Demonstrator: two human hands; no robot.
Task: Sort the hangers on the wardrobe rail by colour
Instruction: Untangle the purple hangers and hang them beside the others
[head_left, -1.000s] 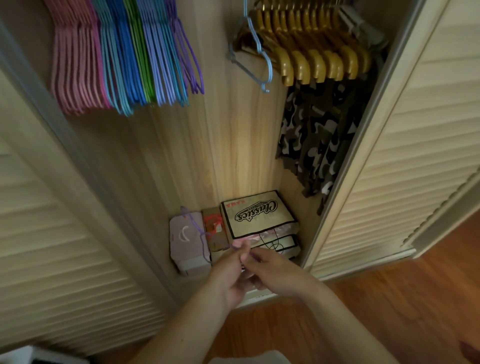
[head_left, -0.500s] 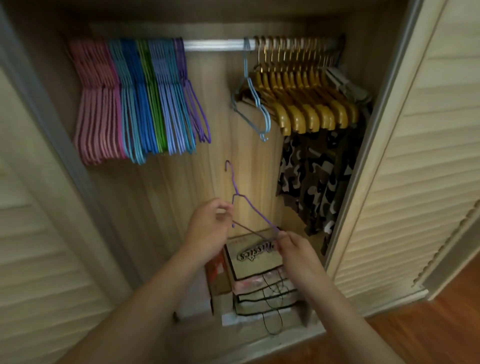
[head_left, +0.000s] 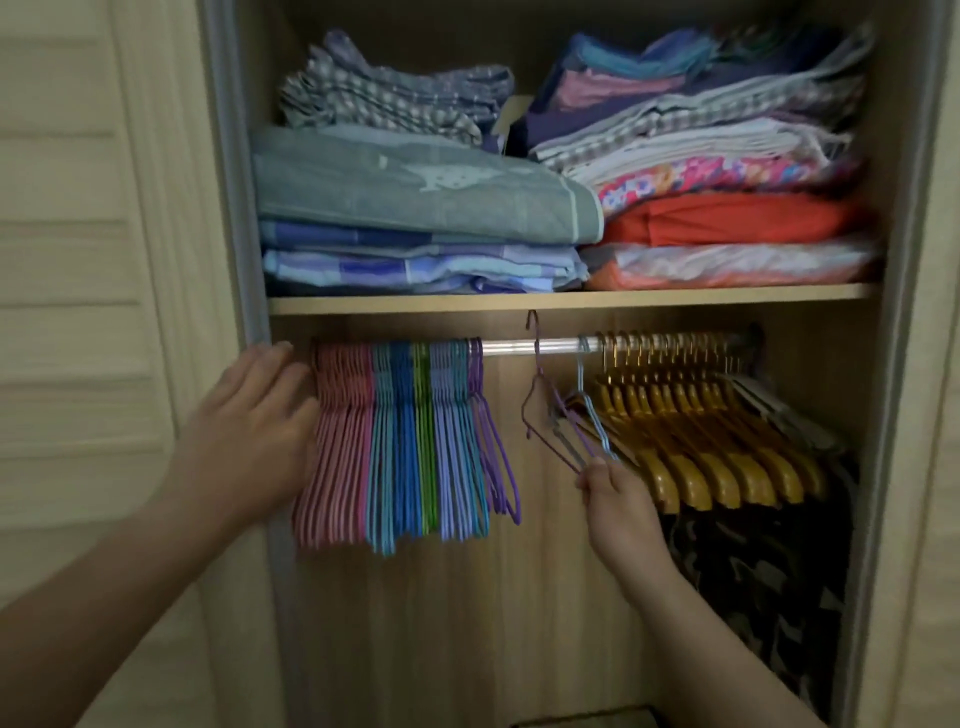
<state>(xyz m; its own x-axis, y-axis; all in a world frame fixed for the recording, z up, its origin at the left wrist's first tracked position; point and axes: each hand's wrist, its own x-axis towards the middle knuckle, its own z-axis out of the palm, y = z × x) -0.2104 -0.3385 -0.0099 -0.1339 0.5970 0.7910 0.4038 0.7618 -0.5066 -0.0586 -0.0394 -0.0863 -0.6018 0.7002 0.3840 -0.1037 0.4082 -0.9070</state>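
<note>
Right hand (head_left: 621, 506) fingers pinching the purple hanger (head_left: 545, 410) by its low corner, hook lifting over the rail (head_left: 524, 346) at 12 o'clock, heading for the purple group (head_left: 493, 447); left hand (head_left: 249, 436), fingers spread, bracing the pink hangers (head_left: 337, 452) at 9.

— Left of the rail (head_left: 524, 346)?
— Packed wire hangers (head_left: 410, 441), left hand (head_left: 249, 436) beside them.
— Right end?
— Row of thick hangers (head_left: 701, 441), garment (head_left: 769, 571) below.
— Mid-rail?
— Loose hanger (head_left: 540, 410) pinched by right hand (head_left: 618, 509), hook seemingly above rail.
— Above?
— Shelf (head_left: 571, 302) stacked with folded linens (head_left: 415, 208).
</note>
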